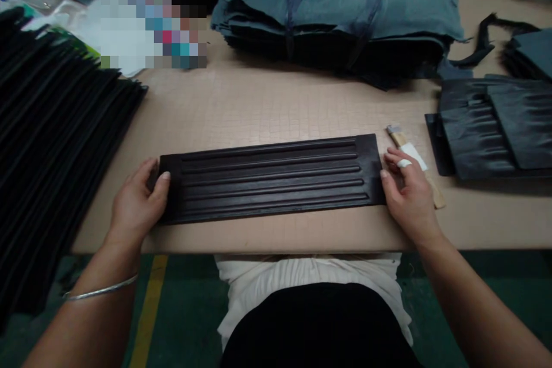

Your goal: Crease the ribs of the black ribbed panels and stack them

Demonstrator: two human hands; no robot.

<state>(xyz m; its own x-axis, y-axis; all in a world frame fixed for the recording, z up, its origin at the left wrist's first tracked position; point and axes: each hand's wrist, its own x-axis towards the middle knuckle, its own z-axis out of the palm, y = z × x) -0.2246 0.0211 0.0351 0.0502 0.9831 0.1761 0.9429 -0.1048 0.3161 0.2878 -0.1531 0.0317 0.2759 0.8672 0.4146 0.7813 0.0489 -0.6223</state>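
Observation:
A long dark brown leather panel point(271, 178) with several raised parallel ribs lies in front of me on the table. My left hand point(140, 195) grips its left end, thumb on top and fingers along the far side. At the opposite end, my right hand point(407, 192) holds the short edge between thumb and curled fingers, and a white wrap shows on one finger. Partly under that hand lies a wooden-handled tool point(401, 141) with a grey tip and a white band around its middle.
The tan tabletop point(276, 106) carries a tied bundle of grey-blue and black sheets point(336, 17) at the back. Black leather pieces point(495, 126) are piled at right. A tall stack of black ribbed pieces point(56, 126) leans at left, overhanging the table's front edge.

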